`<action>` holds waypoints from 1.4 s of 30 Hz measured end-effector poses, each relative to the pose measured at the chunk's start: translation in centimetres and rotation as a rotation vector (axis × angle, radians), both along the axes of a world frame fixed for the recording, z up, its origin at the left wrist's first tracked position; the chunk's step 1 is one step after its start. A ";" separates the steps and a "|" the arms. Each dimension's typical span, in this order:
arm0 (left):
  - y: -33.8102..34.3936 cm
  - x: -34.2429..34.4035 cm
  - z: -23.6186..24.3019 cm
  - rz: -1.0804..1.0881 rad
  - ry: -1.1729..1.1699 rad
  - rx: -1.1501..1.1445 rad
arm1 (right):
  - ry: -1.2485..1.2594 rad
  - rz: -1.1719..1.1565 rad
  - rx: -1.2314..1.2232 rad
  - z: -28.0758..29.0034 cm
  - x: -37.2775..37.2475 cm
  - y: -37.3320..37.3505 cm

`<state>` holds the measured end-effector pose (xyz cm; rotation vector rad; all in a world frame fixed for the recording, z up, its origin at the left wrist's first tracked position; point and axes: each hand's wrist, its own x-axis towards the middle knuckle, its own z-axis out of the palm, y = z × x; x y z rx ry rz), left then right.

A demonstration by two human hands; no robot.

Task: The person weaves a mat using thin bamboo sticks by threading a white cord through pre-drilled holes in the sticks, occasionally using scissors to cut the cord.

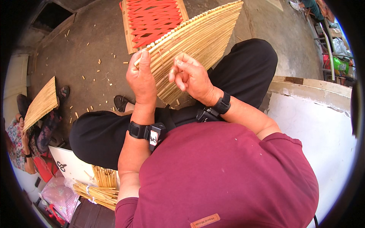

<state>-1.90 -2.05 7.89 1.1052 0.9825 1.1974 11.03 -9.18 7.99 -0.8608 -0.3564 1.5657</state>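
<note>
Concrete floor [87, 57] spreads around your feet, strewn with short cut stalk pieces [99, 60]. Nearest you, your left hand [141, 78] grips the near-left corner of the stalk mat [197, 41], thumb up along its edge. Your right hand [192, 78] hangs over the mat's face with fingers curled; whether it pinches a strand, you cannot tell from this view. The mat slants up above your lap, and a thin thread [161, 57] loops across it between your hands. Judging by that, you seem to be working the thread near the corner; the next move calls for a firm left hold and a careful right-hand draw on the strand. By your left side lie stalk bundles [97, 194]. Beyond the mat sits a frame laced with red bands [152, 19]; well off to the left, another person [17, 148] holds a second mat [42, 102].
</note>
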 end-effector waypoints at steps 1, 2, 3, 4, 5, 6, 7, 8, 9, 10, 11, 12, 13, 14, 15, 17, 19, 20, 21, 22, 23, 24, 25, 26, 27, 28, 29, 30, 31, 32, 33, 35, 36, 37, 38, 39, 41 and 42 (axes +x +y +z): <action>0.0 0.0 -0.1 0.016 -0.009 -0.008 | 0.000 0.000 0.001 -0.1 0.3 0.0; 0.1 0.1 -0.1 0.032 -0.018 -0.016 | -0.053 0.032 0.026 -0.3 0.8 -0.1; 0.1 0.1 -0.1 0.032 -0.019 -0.015 | -0.106 0.064 0.052 -0.4 1.2 -0.2; 0.1 0.1 -0.1 0.044 -0.015 -0.015 | -0.079 0.070 0.053 -0.3 1.4 -0.3; 0.2 0.0 -0.1 0.057 -0.011 -0.015 | -0.079 0.070 0.054 -0.3 1.3 -0.4; 0.4 0.0 -0.3 0.057 -0.011 -0.014 | -0.206 0.021 0.039 -0.3 1.1 -0.4; 0.6 -0.1 -0.6 0.056 -0.010 -0.010 | -0.334 -0.030 0.023 -0.3 1.0 -0.4; 0.7 -0.2 -0.8 0.055 -0.010 -0.007 | -0.335 -0.031 0.024 -0.8 1.2 -0.3; 0.6 -0.2 -0.9 0.054 -0.010 -0.005 | -0.529 -0.065 0.052 -1.9 1.6 -0.1; 0.6 -0.2 -0.9 0.053 -0.030 -0.011 | -0.723 -0.100 0.080 -2.5 1.8 0.2; 0.6 -0.2 -0.8 0.052 -0.049 -0.016 | -0.724 -0.101 0.081 -2.9 2.1 0.5; 0.6 -0.2 -0.8 0.051 -0.050 -0.015 | -0.845 -0.147 0.138 -3.3 2.3 0.8; 0.5 -0.2 -0.8 0.052 -0.060 -0.019 | -0.966 -0.193 0.195 -3.1 2.3 1.0; 0.5 -0.2 -0.8 0.052 -0.071 -0.022 | -0.966 -0.193 0.195 -2.8 2.3 1.1; 0.5 -0.2 -0.9 0.053 -0.071 -0.022 | -1.111 -0.160 0.214 -2.5 2.4 1.1; 0.5 -0.3 -0.9 0.056 -0.044 -0.010 | -1.259 -0.129 0.232 -1.6 2.5 1.2; 0.5 -0.3 -0.9 0.048 -0.064 -0.016 | -1.253 0.005 0.374 -1.3 2.7 1.3; 0.5 -0.3 -0.9 0.041 -0.084 -0.023 | -1.253 0.004 0.374 -1.5 2.7 1.4; 0.5 -0.2 -0.9 0.041 -0.083 -0.022 | -1.010 0.003 0.417 -1.8 2.6 1.4; 0.5 -0.2 -0.8 0.050 -0.076 -0.016 | -0.766 0.002 0.454 -2.0 2.5 1.5; 0.5 -0.3 -0.9 0.060 -0.068 -0.012 | -0.764 0.005 0.455 -0.9 2.3 1.4; 0.5 -0.4 -0.9 0.064 -0.067 -0.012 | -0.317 0.052 0.245 0.5 2.3 1.0; 0.4 -0.4 -0.8 0.062 -0.081 -0.026 | 0.126 0.092 0.033 1.5 2.4 0.6; 0.4 -0.4 -0.7 0.061 -0.095 -0.039 | 0.086 0.088 -0.032 1.2 2.5 0.3; 0.4 -0.4 -0.8 0.060 -0.095 -0.038 | 0.086 0.087 -0.032 0.5 2.7 -0.1; 0.5 -0.4 -1.0 0.096 -0.083 -0.036 | 0.080 0.169 -0.076 0.2 2.9 -0.3; 0.6 -0.4 -1.0 0.132 -0.070 -0.033 | 0.074 0.252 -0.121 0.0 3.0 -0.3; 0.8 -0.6 -0.8 0.133 -0.069 -0.031 | -0.009 0.258 -0.172 0.0 2.9 -0.7; 0.8 -0.8 -0.1 0.122 -0.041 -0.001 | -0.007 0.259 -0.173 0.5 2.9 -0.8; 0.9 -1.0 0.6 0.111 -0.012 0.029 | -0.129 0.260 -0.105 0.9 2.9 -0.8; 1.0 -1.2 1.2 0.112 -0.009 0.028 | -0.249 0.261 -0.036 1.2 3.0 -0.7; 1.2 -1.6 2.0 0.077 -0.045 0.170 | -0.339 0.256 0.059 2.1 3.5 -0.4; 1.3 -1.6 1.9 0.072 -0.067 0.161 | -0.562 0.122 0.318 2.7 3.5 -0.2; 1.1 -1.6 1.9 0.074 -0.065 0.160 | -0.780 -0.017 0.577 3.2 3.5 -0.1; 0.6 -1.5 1.8 0.061 0.031 0.221 | -0.778 -0.016 0.576 3.5 3.5 0.0; 0.0 -1.4 1.7 0.046 0.127 0.282 | -0.577 0.022 0.597 3.8 3.5 0.1; -1.5 -0.7 1.3 -0.155 0.240 0.368 | -0.177 0.102 0.626 4.1 3.6 0.2; -2.1 -0.4 0.0 -0.241 0.239 0.420 | -0.020 0.133 0.592 3.6 3.9 0.1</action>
